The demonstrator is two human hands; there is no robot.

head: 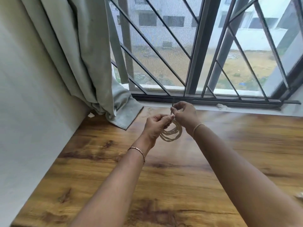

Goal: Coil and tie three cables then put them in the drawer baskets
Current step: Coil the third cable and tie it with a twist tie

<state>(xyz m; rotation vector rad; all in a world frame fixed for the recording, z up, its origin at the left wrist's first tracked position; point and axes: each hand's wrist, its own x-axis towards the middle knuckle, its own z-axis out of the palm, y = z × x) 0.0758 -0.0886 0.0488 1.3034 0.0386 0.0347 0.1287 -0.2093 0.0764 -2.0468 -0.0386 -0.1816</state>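
Note:
A coiled white cable [172, 132] hangs in several loops between my hands, above the wooden table [114, 177]. My left hand [155, 125] grips the top of the coil with curled fingers. My right hand [184, 114] pinches a thin dark tie [171, 108] at the top of the coil, right beside my left fingertips. The tie's end sticks up above my fingers. No other cable and no drawer basket is in view.
A pale green curtain [78, 54] hangs at the left and bunches onto the table's far left corner. A barred window [196, 54] with a dark sill runs along the back. A white wall [24, 112] borders the table's left edge.

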